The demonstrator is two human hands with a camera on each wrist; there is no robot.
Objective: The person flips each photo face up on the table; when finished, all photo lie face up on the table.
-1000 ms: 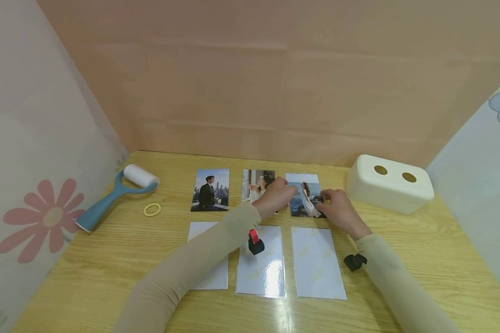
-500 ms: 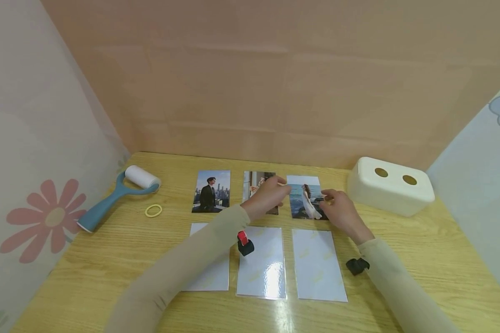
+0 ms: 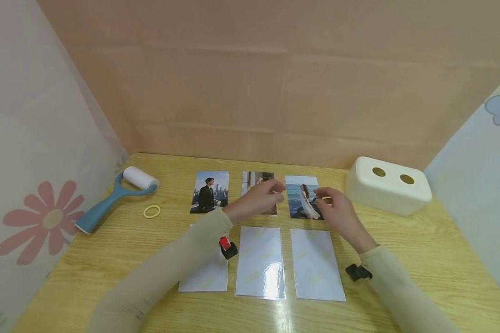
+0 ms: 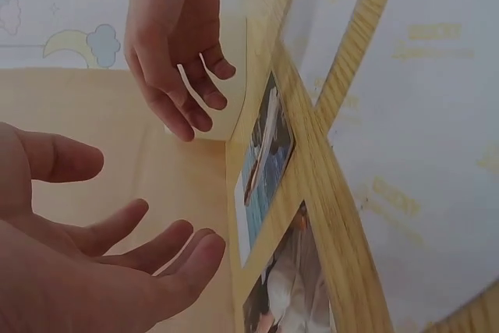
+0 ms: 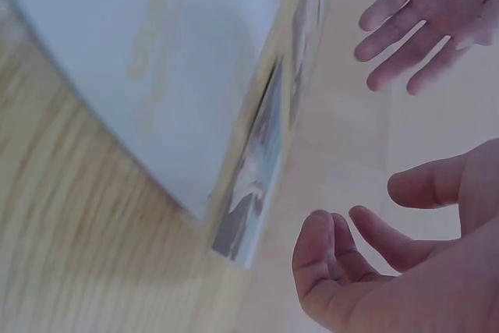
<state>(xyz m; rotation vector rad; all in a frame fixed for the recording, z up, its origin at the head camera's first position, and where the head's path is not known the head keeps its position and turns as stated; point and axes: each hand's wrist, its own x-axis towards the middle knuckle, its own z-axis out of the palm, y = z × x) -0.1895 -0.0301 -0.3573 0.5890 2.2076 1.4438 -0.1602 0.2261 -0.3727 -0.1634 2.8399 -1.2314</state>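
Tan backdrop (image 3: 250, 83), wood-grain bench (image 3: 446, 245), and the left hand (image 3: 256, 201) has just drifted off the seaside photo (image 3: 296, 200) while the right hand (image 3: 339, 212) hovers by its other edge, both with fingers loosely apart and gripping nothing, so it's lying free behind the rightmost white sheet (image 3: 316, 266).

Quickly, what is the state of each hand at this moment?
Left hand: open, holding nothing, above the middle photo.
Right hand: open, fingers loosely bent, holding nothing, near the seaside photo.
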